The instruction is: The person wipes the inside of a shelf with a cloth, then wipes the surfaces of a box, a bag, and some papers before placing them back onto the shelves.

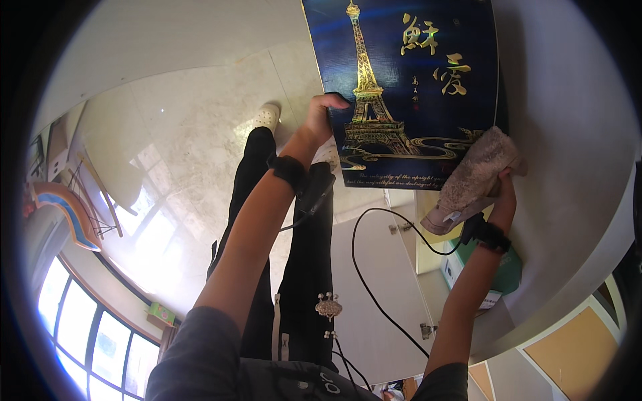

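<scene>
A dark blue box (448,110) with a gold tower picture and gold lettering is held up in front of me, its top running out of view. My left hand (324,117) grips its left edge, thumb on the front face and the other fingers hidden behind. A fluffy grey-brown cloth (471,175) is bunched in my right hand (506,186), lying against the lower right corner of the box. Most of the right fingers are covered by the cloth.
Below the cloth, a green and white box (511,271) sits inside a cabinet whose door (391,281) hangs open with metal hinges. A black cable (356,267) loops between my arms. Shiny floor tiles (200,127) lie to the left, with a wooden-framed rack (70,207) beyond.
</scene>
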`<action>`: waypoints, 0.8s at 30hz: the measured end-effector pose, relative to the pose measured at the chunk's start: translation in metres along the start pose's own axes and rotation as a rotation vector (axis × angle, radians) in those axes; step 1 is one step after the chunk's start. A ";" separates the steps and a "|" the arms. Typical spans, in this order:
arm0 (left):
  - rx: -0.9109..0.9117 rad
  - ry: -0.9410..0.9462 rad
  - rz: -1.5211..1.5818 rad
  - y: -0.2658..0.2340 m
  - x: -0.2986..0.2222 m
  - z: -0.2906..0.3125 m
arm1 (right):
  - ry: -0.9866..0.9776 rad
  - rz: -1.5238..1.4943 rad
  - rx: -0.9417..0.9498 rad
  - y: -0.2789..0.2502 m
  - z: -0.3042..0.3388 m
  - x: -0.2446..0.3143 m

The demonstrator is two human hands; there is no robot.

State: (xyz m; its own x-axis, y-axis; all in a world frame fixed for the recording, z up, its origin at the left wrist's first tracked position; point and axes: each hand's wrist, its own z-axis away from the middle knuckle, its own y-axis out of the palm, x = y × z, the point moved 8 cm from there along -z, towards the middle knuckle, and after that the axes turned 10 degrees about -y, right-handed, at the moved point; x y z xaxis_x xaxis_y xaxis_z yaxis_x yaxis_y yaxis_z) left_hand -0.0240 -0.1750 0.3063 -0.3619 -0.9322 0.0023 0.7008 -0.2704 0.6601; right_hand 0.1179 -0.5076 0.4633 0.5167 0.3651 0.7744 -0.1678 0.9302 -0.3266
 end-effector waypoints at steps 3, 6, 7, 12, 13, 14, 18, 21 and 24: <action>0.015 0.010 0.004 0.008 0.001 0.002 | -0.003 -0.018 -0.032 0.010 0.014 0.010; 0.016 -0.011 0.091 -0.007 0.004 -0.005 | -0.047 -0.024 -0.052 0.029 0.021 0.021; 0.010 -0.005 0.107 -0.006 0.004 -0.004 | -0.081 0.018 -0.025 0.033 0.017 0.025; -0.020 0.046 0.118 -0.008 0.004 0.002 | -0.014 -0.241 0.051 0.042 0.014 0.012; -0.003 0.048 0.112 -0.008 0.002 0.003 | -0.048 -0.266 0.038 0.046 0.019 0.019; 0.015 0.049 0.105 -0.008 -0.001 0.006 | -0.053 -0.271 0.039 0.046 0.021 0.018; 0.007 0.107 0.119 -0.006 -0.002 0.042 | -0.017 -0.287 0.071 0.049 0.037 0.016; 0.019 0.127 0.125 -0.025 0.013 0.088 | -0.027 -0.353 0.207 0.049 0.065 -0.002; 0.057 0.167 0.129 -0.030 0.016 0.135 | -0.087 -0.401 0.470 0.053 0.075 -0.032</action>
State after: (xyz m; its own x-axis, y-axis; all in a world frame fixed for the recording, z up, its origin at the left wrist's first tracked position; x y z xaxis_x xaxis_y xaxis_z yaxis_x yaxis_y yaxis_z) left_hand -0.1335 -0.1497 0.3881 -0.1609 -0.9865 -0.0319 0.6973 -0.1365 0.7037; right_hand 0.0291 -0.4672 0.4616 0.5488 -0.0332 0.8353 -0.3365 0.9059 0.2571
